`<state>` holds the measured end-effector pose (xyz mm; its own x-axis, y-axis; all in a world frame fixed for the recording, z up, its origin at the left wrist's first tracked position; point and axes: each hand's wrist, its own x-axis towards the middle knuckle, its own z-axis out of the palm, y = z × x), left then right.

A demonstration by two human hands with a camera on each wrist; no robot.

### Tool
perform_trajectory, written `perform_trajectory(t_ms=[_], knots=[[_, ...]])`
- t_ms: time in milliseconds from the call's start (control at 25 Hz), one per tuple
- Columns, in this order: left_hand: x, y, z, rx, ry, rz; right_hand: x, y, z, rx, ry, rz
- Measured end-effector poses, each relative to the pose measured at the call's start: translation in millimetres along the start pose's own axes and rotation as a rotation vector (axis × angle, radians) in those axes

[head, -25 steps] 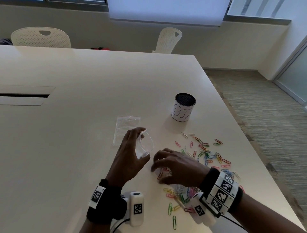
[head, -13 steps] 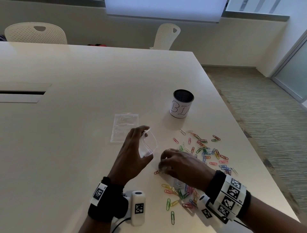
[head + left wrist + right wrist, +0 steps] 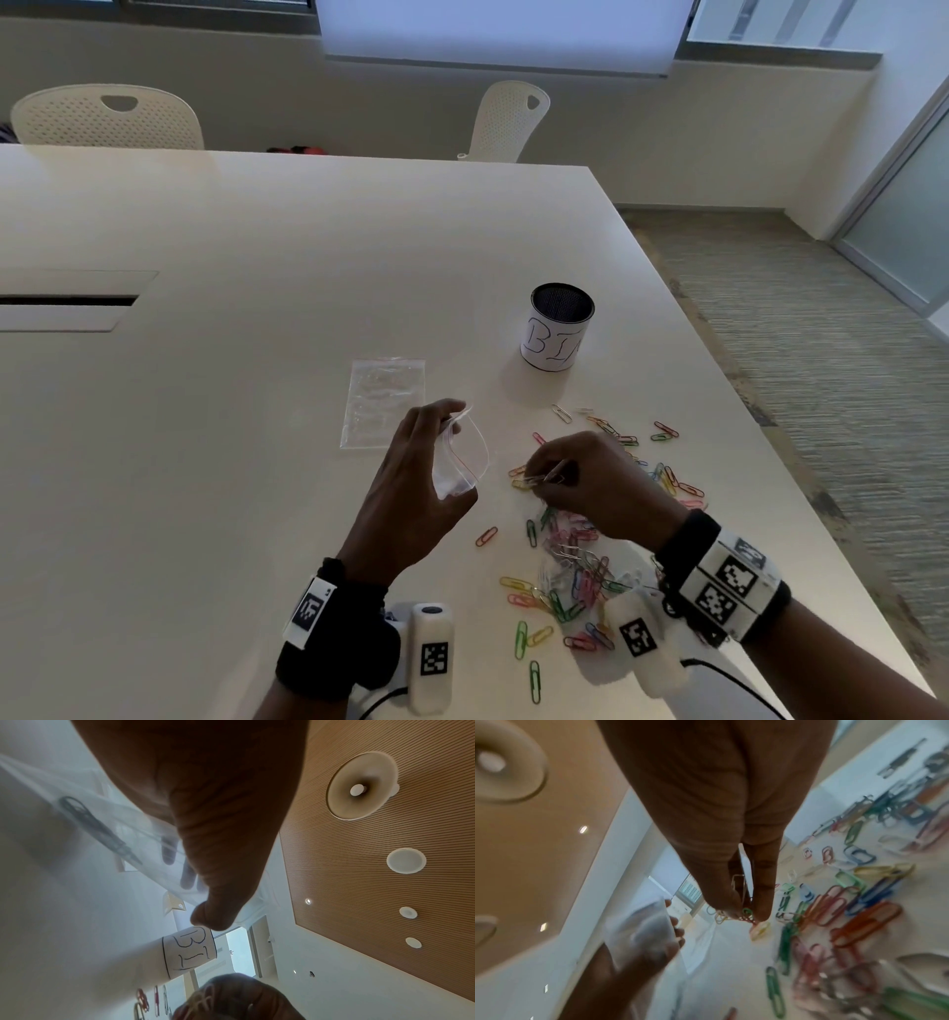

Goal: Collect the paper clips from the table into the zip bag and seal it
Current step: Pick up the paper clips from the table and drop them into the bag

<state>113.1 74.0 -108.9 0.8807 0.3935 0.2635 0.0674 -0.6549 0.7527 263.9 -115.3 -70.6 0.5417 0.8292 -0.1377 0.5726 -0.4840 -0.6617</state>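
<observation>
My left hand (image 3: pixel 418 478) holds a small clear zip bag (image 3: pixel 462 457) just above the table, its mouth gaping toward the right. The bag (image 3: pixel 107 829) shows in the left wrist view with fingers seen through the plastic. My right hand (image 3: pixel 580 483) pinches a small bunch of paper clips (image 3: pixel 539 479) between thumb and fingers, a short way right of the bag's mouth. The right wrist view shows the pinched clips (image 3: pixel 744 912) and the bag (image 3: pixel 644 931) to their left. Several coloured paper clips (image 3: pixel 575 575) lie scattered on the white table (image 3: pixel 205 462) under and around my right hand.
A second flat clear bag (image 3: pixel 382 403) lies on the table beyond my left hand. A black mesh cup (image 3: pixel 557 334) with a white label stands further back right. The table's right edge (image 3: pixel 719 401) runs close to the clips. Two white chairs (image 3: pixel 108 118) stand at the far side.
My right hand has lifted off the pile with a bunch of clips pinched and moved toward the bag's mouth. My left hand still holds the bag in about the same place.
</observation>
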Motion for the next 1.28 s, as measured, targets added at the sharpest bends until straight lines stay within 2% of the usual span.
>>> perform_trajectory(t_ms=[160, 320, 400, 560, 760, 880, 1040, 1160, 1280], knots=[[-0.5, 0.9, 0.8, -0.006, -0.007, 0.002, -6.6, -12.4, -18.1, 0.416, 0.09, 0.107], [-0.5, 0.8, 3.7, 0.008, -0.01, 0.017, -5.6, -43.5, -28.3, 0.593, 0.114, 0.009], [-0.1, 0.2, 4.9, 0.013, -0.016, 0.016, -0.2, -57.8, -22.9, 0.529, 0.128, -0.051], [0.4, 0.5, 4.7, -0.003, -0.02, 0.001, 9.3, -71.0, -8.2, 0.17, 0.201, -0.169], [0.5, 0.5, 4.8, -0.012, -0.022, -0.001, 10.1, -75.4, -13.2, 0.105, 0.196, -0.192], [-0.7, 2.4, 3.2, -0.021, -0.021, -0.001, 16.2, -56.8, -33.4, 0.094, 0.266, -0.143], [-1.1, 3.1, 1.8, -0.025, -0.017, 0.007, 34.6, -2.2, -55.6, -0.046, 0.351, 0.017], [-1.4, 4.8, 1.4, -0.022, -0.02, 0.011, 46.1, 32.6, -49.4, -0.222, 0.229, 0.106], [-1.6, 5.0, 1.1, -0.023, -0.016, 0.013, 52.6, 46.5, -40.5, -0.303, 0.126, 0.116]])
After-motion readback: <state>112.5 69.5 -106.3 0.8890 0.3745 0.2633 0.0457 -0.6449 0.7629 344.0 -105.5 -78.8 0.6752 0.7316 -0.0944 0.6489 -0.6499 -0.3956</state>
